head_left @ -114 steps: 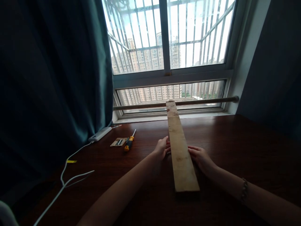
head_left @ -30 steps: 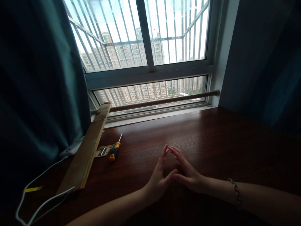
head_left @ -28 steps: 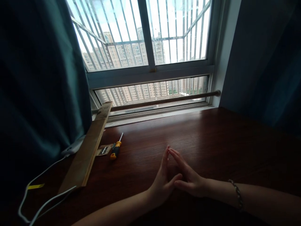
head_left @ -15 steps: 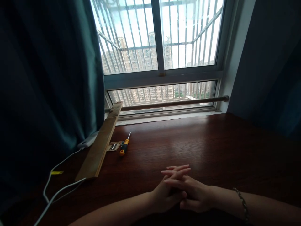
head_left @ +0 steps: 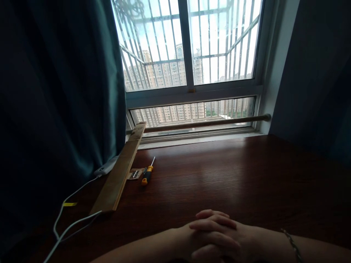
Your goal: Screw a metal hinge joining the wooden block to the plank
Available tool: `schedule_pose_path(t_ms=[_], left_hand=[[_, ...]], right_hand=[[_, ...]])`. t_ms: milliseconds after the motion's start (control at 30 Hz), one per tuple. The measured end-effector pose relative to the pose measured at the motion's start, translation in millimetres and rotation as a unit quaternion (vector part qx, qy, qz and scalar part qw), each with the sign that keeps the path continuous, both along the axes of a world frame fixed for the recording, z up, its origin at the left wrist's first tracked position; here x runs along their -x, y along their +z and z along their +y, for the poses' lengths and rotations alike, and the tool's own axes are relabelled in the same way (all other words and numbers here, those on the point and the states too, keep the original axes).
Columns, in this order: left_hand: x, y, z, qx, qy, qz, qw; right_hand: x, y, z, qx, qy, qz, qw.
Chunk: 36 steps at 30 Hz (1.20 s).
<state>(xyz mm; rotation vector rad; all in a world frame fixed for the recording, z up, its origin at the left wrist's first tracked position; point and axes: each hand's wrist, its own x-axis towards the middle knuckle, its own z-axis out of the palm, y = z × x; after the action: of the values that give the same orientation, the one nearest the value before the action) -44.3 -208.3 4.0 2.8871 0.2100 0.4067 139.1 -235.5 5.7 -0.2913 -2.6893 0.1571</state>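
My left hand and my right hand are clasped together low at the front of the dark wooden table. Their fingers interlace and curl over each other's backs, and neither holds any object. The lower part of both hands runs close to the frame's bottom edge. A braided bracelet circles my right wrist. Farther off to the left lies a screwdriver with a yellow and black handle, its shaft toward the window. Touching or close beside it is a small card with dark strips.
A long wooden board lies at the left, reaching toward the window rail. Behind it sits a white power strip or adapter. A white cable with a yellow tag loops at the lower left. A dark curtain hangs there.
My fingers were stretched out and crossed; now they are folded down over each other's hands. Both hands sit lower in the view, and the scene has shifted slightly down and right.
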Motion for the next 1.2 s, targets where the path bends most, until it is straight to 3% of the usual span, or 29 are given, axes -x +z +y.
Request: schedule_pose_path(t_ms=[100, 233, 500, 700, 1200], left_hand=[[0.4, 5.9, 0.7, 0.076, -0.038, -0.013, 0.996], [0.9, 15.7, 0.2, 0.132, -0.023, -0.030, 0.991], [0.3, 7.2, 2.9, 0.160, -0.030, -0.062, 0.985], [-2.2, 14.6, 0.6, 0.176, -0.037, -0.077, 0.981], [-2.1, 17.7, 0.6, 0.200, -0.029, -0.093, 0.975]], right_hand=[[1.9, 2.4, 1.4, 0.033, -0.004, 0.000, 0.999], [3.4, 9.0, 1.9, 0.070, -0.010, -0.002, 0.997], [2.5, 15.5, 0.6, 0.110, -0.014, 0.017, 0.994], [4.5, 20.8, -2.1, 0.147, -0.033, -0.010, 0.989], [4.8, 18.0, -0.9, 0.163, -0.022, 0.036, 0.986]])
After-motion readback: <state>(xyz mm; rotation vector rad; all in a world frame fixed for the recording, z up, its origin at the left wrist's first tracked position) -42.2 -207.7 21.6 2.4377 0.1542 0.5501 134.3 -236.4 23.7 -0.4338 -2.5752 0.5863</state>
